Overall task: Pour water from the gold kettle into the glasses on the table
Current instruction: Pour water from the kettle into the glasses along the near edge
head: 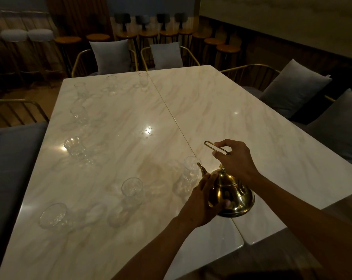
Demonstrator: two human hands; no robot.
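Gold kettle (230,196) at near edge of table (252,118), spout beside nearest glass (191,170). Right hand (234,158) pinches handle (215,147); left hand (203,199) pressed flat on body. Water levels in glasses (74,148): cannot tell.

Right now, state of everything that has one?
gold kettle: lid on, spout at nearest glass, no stream visible
nearest glass: upright, fill unclear
other glasses: upright, fill unclear
right hand: grips kettle handle
left hand: rests on kettle body

The gold kettle (231,196) is just beside the nearest clear glass (191,170).
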